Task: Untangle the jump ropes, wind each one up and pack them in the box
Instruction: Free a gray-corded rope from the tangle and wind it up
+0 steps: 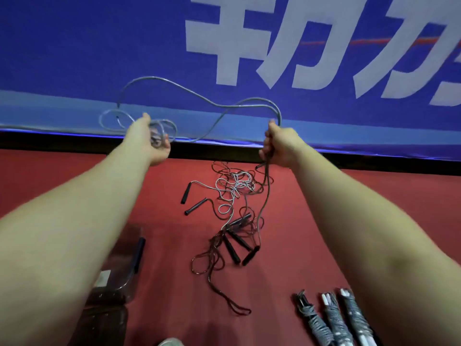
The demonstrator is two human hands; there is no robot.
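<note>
Three wound jump ropes [334,320] lie side by side at the near right edge of the red floor [324,221], each a tight grey-and-white bundle, partly cut off by the right forearm. At the near left, half hidden behind the left forearm, stands what seems to be a clear plastic box [117,290] with a dark blue strip on its side; the view there is too blurred to tell what it holds.

Further out, in the middle of the floor, lies the tangle [234,196] of loose ropes, pale and dark strands looped over one another. Several black handles [232,248] sit in a cluster at its near side, and two more lie apart to its left. One long dark loop trails from the tangle toward the viewer.

Beyond that both arms reach forward and up. The left hand [152,141] has its fingers curled round a few gathered loops of a grey rope [199,96]. The right hand [279,146] is closed in a fist round the same rope, which arches in slack waves between the two hands. From under the right fist a strand drops to the tangle on the floor.

Behind the hands, past a black strip along the floor's far edge, hangs a blue banner [99,46] with large white characters.
</note>
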